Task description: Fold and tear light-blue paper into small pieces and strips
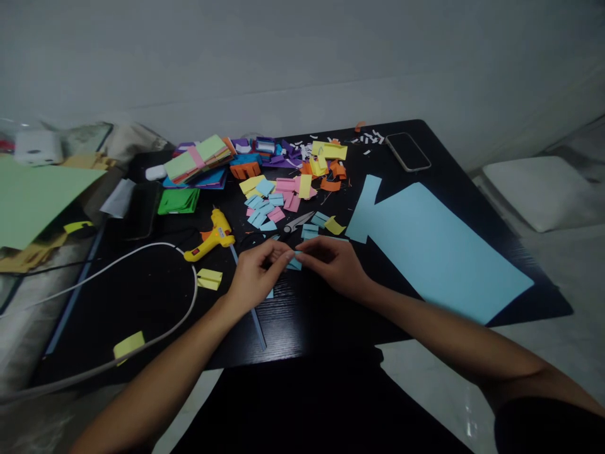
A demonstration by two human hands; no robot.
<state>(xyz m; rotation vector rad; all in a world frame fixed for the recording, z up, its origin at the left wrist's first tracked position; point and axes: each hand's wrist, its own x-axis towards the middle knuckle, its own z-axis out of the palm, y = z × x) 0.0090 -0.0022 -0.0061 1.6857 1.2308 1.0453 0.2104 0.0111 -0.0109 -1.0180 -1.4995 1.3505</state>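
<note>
Over the near middle of the black table, my left hand and my right hand meet, thumbs almost touching. Both pinch a small light blue paper piece, mostly covered by the fingers. Just beyond them lie scissors with their blades showing. Folded blue, pink and yellow paper pieces are heaped behind the hands. To the right of my right hand rest a blue paper strip and a large light blue sheet. A yellow glue gun lies left of my left hand.
A white cable loops across the table's left side. Stacked coloured papers and green folded paper sit at the back left. A phone lies at the back right, near white paper scraps. Beyond the table stands a wall.
</note>
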